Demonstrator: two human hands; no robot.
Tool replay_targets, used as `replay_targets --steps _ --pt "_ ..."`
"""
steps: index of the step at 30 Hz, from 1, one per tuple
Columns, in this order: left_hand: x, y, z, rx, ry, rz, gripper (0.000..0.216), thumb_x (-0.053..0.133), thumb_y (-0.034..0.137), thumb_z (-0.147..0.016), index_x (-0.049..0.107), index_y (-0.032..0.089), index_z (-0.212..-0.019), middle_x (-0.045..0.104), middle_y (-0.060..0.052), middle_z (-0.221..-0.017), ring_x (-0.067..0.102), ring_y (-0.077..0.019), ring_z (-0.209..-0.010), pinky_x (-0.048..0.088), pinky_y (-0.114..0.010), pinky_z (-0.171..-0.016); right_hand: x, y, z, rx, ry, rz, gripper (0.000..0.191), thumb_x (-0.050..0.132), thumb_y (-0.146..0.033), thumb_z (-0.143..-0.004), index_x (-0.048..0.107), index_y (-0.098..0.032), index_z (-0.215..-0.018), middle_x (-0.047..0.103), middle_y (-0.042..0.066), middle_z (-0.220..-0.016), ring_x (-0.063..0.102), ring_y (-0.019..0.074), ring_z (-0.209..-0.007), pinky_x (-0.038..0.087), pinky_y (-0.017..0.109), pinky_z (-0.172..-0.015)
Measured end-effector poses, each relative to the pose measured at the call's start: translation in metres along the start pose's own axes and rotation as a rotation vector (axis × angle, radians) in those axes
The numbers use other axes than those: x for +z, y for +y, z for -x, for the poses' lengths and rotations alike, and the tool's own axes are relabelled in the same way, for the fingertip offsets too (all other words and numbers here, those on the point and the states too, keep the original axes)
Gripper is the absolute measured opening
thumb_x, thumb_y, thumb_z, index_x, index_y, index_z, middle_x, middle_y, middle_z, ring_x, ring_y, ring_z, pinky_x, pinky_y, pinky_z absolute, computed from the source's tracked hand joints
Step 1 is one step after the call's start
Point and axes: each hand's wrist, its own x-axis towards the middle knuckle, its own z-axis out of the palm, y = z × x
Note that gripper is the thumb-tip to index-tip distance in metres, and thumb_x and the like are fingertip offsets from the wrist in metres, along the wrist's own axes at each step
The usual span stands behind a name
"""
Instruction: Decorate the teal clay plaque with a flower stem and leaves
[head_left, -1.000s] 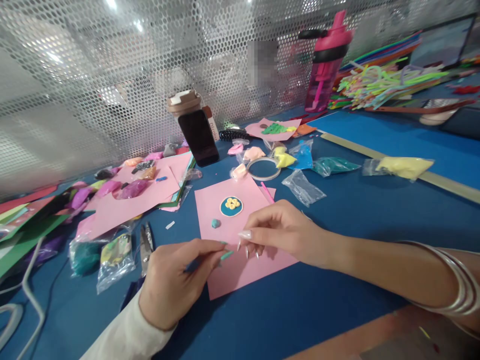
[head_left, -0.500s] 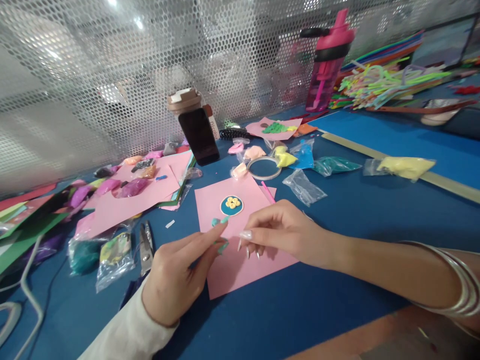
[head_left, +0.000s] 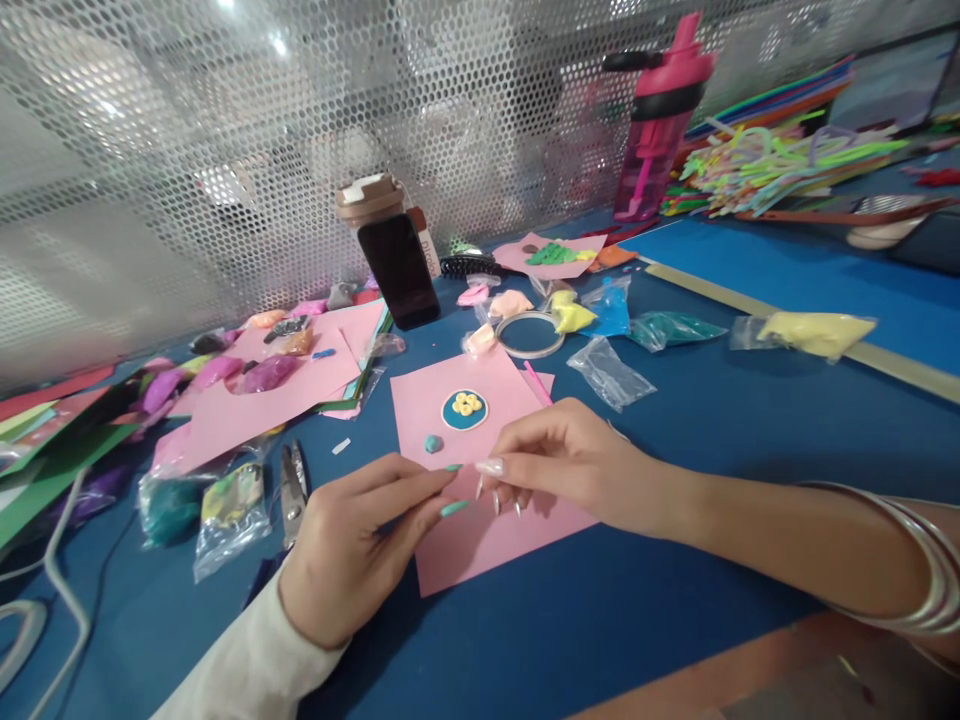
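Observation:
Over the pink sheet (head_left: pixel 480 560), my left hand (head_left: pixel 360 545) points right, its index finger and thumb stretched out and a little apart. Nothing shows between them. My right hand (head_left: pixel 566 460) faces it closely, thumb pressed to the curled fingers in a pinch; what it holds, if anything, is too small or hidden to make out. Just beyond the hands lies a blue oval clay disc (head_left: pixel 457 418) with a pale rim, topped by several small yellow clay pieces (head_left: pixel 466 403). A small teal clay ball (head_left: pixel 433 443) sits on the sheet, left of the disc.
Scissors (head_left: pixel 292 490) and bagged clay (head_left: pixel 232 500) lie left. A phone (head_left: pixel 399 272) leans on a cup (head_left: pixel 369 200) behind the sheet. A tape ring (head_left: pixel 530 352), clay packets (head_left: pixel 675 330) and a pink bottle (head_left: pixel 656 130) stand or lie beyond, right.
My left index finger has come down from near the teal ball toward the thumb, leaving the ball in full view. My right hand keeps its pinch nearly unmoved.

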Motion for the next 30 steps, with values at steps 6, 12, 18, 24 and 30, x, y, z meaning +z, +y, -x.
replay_targets --steps 6,12,18,24,30 --pt "0.0014 0.0029 -0.0004 -0.071 -0.033 -0.002 0.022 0.05 0.01 -0.077 0.063 0.016 -0.094 0.066 -0.004 -0.08 0.061 -0.0088 -0.066 0.048 -0.015 -0.059 -0.0007 0.0012 0.0006 -0.019 -0.008 0.005 0.017 0.051 -0.016 -0.076 0.061 -0.011 -0.063 0.058 0.001 -0.058 0.051 0.0058 -0.053 0.042 0.016 -0.048" --pt "0.0003 0.002 -0.0011 -0.028 -0.017 0.046 0.003 0.06 0.016 -0.074 0.063 0.016 -0.074 0.064 0.0 -0.064 0.057 -0.006 -0.054 0.045 -0.012 -0.051 -0.0003 0.0016 -0.0008 0.014 -0.004 0.021 0.017 0.052 -0.02 -0.076 0.061 -0.011 -0.064 0.059 0.002 -0.06 0.052 0.007 -0.052 0.042 0.018 -0.047" --pt "-0.0004 0.0025 -0.0008 0.015 -0.021 0.038 0.011 0.054 0.012 -0.078 0.064 0.014 -0.082 0.066 -0.002 -0.068 0.06 -0.0071 -0.057 0.046 -0.013 -0.053 -0.0005 0.0027 -0.0014 -0.002 -0.013 0.036 0.017 0.052 -0.019 -0.076 0.061 -0.01 -0.065 0.059 0.003 -0.06 0.052 0.0076 -0.054 0.043 0.018 -0.049" --pt "0.0049 0.0004 -0.0005 -0.006 -0.006 0.008 0.019 0.053 0.007 -0.076 0.065 0.014 -0.09 0.069 -0.004 -0.081 0.064 -0.0086 -0.068 0.05 -0.013 -0.063 -0.0004 0.002 -0.0012 -0.021 -0.003 0.061 0.018 0.052 -0.02 -0.076 0.062 -0.011 -0.064 0.058 0.002 -0.058 0.051 0.007 -0.052 0.042 0.018 -0.048" --pt "0.0024 0.0012 -0.0012 -0.004 0.016 -0.042 0.017 0.054 0.009 -0.076 0.065 0.018 -0.086 0.07 0.0 -0.076 0.065 -0.0082 -0.065 0.05 -0.012 -0.06 -0.0001 0.0014 -0.0009 -0.017 -0.002 0.021 0.016 0.052 -0.018 -0.075 0.063 -0.011 -0.065 0.058 0.001 -0.058 0.051 0.0061 -0.052 0.042 0.017 -0.048"
